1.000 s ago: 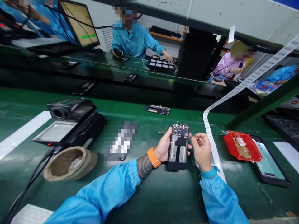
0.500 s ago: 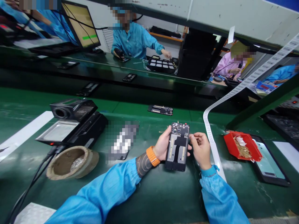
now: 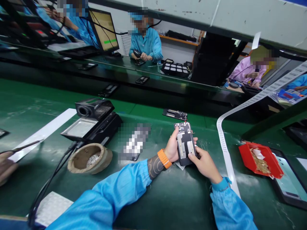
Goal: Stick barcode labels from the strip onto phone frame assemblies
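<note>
An opened phone point(image 3: 186, 143), its circuit board and metal plates bared, is held up above the green bench. My left hand point(image 3: 172, 147) grips it from the left, thumb by the board at the top, fingertips showing past the right edge. At the lower right corner my right hand point(image 3: 205, 162) pinches the same phone, its thumb lying on the face; the other fingers are partly hidden. A small whitish piece point(image 3: 179, 165) shows below the phone's bottom edge. Beyond the hands, a second opened phone point(image 3: 176, 114) lies flat, and a partly blurred-out phone point(image 3: 136, 142) rests to the left.
On the left stand a black device point(image 3: 96, 119) with cables and a clay pot point(image 3: 103, 161). Another person's hand point(image 3: 7, 167) there holds a thin dark tool. To the right are a printed strip point(image 3: 223, 140), a red bin point(image 3: 271, 159) and a dark tray point(image 3: 279, 190).
My right hand has come from beside the phone's upper right edge down to its lower corner and now holds it. The view has shifted left. Another person's hand has appeared at the left.
</note>
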The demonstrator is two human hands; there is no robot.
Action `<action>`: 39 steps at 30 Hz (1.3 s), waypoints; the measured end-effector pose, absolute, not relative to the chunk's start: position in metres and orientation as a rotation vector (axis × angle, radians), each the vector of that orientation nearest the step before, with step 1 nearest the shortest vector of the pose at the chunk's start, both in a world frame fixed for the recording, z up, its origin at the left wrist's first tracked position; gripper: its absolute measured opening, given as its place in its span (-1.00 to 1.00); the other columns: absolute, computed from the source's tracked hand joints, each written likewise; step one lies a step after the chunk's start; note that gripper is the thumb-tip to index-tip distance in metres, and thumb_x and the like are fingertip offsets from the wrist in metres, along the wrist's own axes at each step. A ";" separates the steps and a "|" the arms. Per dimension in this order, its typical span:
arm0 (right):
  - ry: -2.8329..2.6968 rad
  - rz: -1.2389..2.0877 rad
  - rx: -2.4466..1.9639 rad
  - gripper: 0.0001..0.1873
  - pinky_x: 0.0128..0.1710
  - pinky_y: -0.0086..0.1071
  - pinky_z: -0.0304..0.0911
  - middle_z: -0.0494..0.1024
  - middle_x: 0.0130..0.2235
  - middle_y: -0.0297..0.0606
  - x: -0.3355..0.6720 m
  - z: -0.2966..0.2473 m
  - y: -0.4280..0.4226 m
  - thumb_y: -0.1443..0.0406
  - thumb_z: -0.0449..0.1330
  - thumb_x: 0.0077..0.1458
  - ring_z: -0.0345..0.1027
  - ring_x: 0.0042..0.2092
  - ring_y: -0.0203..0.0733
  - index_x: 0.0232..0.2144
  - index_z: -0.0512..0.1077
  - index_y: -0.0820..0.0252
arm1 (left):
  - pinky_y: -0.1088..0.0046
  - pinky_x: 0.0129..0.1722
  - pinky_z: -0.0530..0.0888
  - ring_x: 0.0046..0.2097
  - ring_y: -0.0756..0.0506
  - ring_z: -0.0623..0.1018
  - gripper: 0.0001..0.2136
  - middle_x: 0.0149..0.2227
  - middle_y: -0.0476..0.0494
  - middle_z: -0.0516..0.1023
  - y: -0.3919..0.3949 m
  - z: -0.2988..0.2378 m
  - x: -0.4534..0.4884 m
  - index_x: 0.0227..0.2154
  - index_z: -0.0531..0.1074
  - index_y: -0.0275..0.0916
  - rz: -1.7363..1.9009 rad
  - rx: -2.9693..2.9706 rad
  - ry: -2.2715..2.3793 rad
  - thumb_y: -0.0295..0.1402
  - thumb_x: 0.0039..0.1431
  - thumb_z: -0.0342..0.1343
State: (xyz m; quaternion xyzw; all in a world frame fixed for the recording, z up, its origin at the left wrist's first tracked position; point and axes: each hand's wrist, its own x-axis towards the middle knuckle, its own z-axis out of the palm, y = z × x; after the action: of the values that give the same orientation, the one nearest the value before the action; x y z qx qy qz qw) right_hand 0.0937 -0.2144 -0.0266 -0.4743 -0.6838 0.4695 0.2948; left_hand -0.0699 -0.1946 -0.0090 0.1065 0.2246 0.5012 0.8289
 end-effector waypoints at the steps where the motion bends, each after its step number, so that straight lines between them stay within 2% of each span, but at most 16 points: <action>1: -1.788 1.298 -1.226 -0.73 -0.25 -0.32 0.29 0.57 -0.30 -0.25 0.094 -0.026 -0.214 0.09 0.21 0.13 0.40 -0.26 -0.11 -0.35 0.47 0.19 | 0.23 -0.15 0.49 -0.25 -0.21 0.62 -0.34 -0.17 -0.44 0.61 -0.194 -0.007 -0.070 0.02 0.45 -0.40 1.080 0.229 0.480 0.12 0.32 -0.25; 4: -1.578 1.318 -1.163 -0.71 -0.26 -0.33 0.30 0.55 -0.32 -0.28 0.102 -0.024 -0.211 0.06 0.25 0.10 0.40 -0.28 -0.14 -0.33 0.46 0.17 | 0.20 -0.06 0.47 -0.16 -0.22 0.62 -0.34 -0.10 -0.41 0.60 -0.191 -0.001 -0.077 -0.01 0.47 -0.38 1.125 0.250 0.383 0.11 0.34 -0.30; 8: -1.176 1.191 -1.154 -0.69 -0.35 -0.33 0.32 0.48 -0.41 -0.38 0.122 -0.020 -0.204 0.05 0.31 0.02 0.39 -0.38 -0.18 -0.34 0.38 0.10 | 0.12 0.01 0.43 -0.04 -0.30 0.58 -0.16 -0.03 -0.47 0.56 -0.186 -0.001 -0.092 -0.06 0.49 -0.44 0.942 0.315 0.248 0.25 0.25 -0.40; 11: -1.088 1.212 -1.165 -0.65 -0.47 -0.36 0.28 0.42 -0.50 -0.45 0.135 -0.014 -0.202 0.06 0.36 -0.05 0.33 -0.49 -0.22 -0.32 0.35 0.07 | 0.20 -0.08 0.48 -0.15 -0.25 0.61 -0.16 -0.13 -0.47 0.59 -0.187 -0.011 -0.091 -0.09 0.50 -0.49 0.674 0.413 0.304 0.26 0.24 -0.33; 14: -1.272 1.254 -1.194 -0.64 -0.49 -0.40 0.24 0.44 -0.48 -0.43 0.136 -0.008 -0.206 0.10 0.40 -0.10 0.32 -0.49 -0.24 -0.33 0.39 0.11 | 0.19 -0.14 0.50 -0.23 -0.21 0.63 -0.29 -0.11 -0.38 0.59 -0.196 -0.025 -0.077 0.06 0.43 -0.35 0.428 0.469 0.280 0.20 0.27 -0.24; 17: -1.505 1.230 -1.245 -0.68 -0.45 -0.39 0.24 0.47 -0.48 -0.38 0.129 -0.004 -0.210 0.13 0.41 -0.12 0.33 -0.45 -0.23 -0.36 0.45 0.15 | 0.14 -0.16 0.50 -0.22 -0.24 0.63 -0.35 -0.13 -0.34 0.60 -0.204 -0.038 -0.063 0.11 0.38 -0.24 0.351 0.495 0.230 0.19 0.25 -0.17; 21: -1.430 1.074 -1.268 -0.65 -0.30 -0.31 0.34 0.56 -0.34 -0.28 0.121 -0.006 -0.210 0.12 0.36 -0.02 0.44 -0.31 -0.15 -0.21 0.47 0.13 | 0.15 -0.18 0.51 -0.24 -0.29 0.64 -0.27 -0.29 -0.39 0.62 -0.205 -0.044 -0.060 0.05 0.44 -0.35 0.325 0.513 0.258 0.24 0.21 -0.16; 25: -1.312 0.924 -1.250 -0.65 -0.12 -0.20 0.38 0.58 -0.20 -0.18 0.122 -0.013 -0.205 0.09 0.30 0.05 0.46 -0.15 -0.09 -0.16 0.47 0.15 | 0.25 -0.16 0.50 -0.21 -0.26 0.64 -0.19 -0.19 -0.49 0.61 -0.200 -0.034 -0.065 0.06 0.44 -0.44 0.489 0.459 0.273 0.25 0.24 -0.28; 28: -1.341 0.947 -1.252 -0.64 -0.11 -0.17 0.39 0.60 -0.18 -0.15 0.121 -0.016 -0.204 0.09 0.28 0.08 0.48 -0.15 -0.07 -0.13 0.48 0.15 | 0.27 -0.15 0.49 -0.20 -0.25 0.64 -0.21 -0.16 -0.48 0.61 -0.197 -0.031 -0.068 0.10 0.42 -0.43 0.562 0.432 0.244 0.21 0.28 -0.32; 32: -1.421 0.944 -1.261 -0.57 -0.09 -0.18 0.38 0.60 -0.11 -0.17 0.120 -0.016 -0.207 0.11 0.30 0.07 0.47 -0.10 -0.06 -0.03 0.48 0.12 | 0.19 -0.19 0.50 -0.27 -0.27 0.64 -0.19 -0.23 -0.45 0.62 -0.199 -0.039 -0.066 0.12 0.39 -0.39 0.432 0.448 0.250 0.26 0.22 -0.27; 36: -1.576 1.144 -1.249 -0.68 -0.22 -0.24 0.39 0.62 -0.25 -0.23 0.129 -0.013 -0.207 0.10 0.33 0.03 0.48 -0.23 -0.08 -0.21 0.55 0.14 | 0.07 -0.15 0.48 -0.32 -0.26 0.63 -0.19 -0.20 -0.40 0.61 -0.202 -0.035 -0.067 0.14 0.37 -0.33 0.366 0.449 0.228 0.26 0.23 -0.38; 39: -1.347 1.191 -1.198 -0.72 -0.33 -0.30 0.38 0.58 -0.37 -0.29 0.134 -0.013 -0.204 0.09 0.33 0.03 0.45 -0.35 -0.15 -0.31 0.49 0.15 | 0.15 -0.12 0.47 -0.26 -0.25 0.62 -0.15 -0.17 -0.45 0.60 -0.196 -0.022 -0.077 0.06 0.42 -0.43 0.504 0.390 0.187 0.26 0.24 -0.39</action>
State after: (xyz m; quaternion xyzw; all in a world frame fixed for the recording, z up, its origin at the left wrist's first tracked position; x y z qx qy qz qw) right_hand 0.1341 -0.2035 -0.0125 -0.4893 -0.5498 0.4863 0.4711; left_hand -0.0772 -0.1965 -0.0217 0.1913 0.0917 0.2476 0.9454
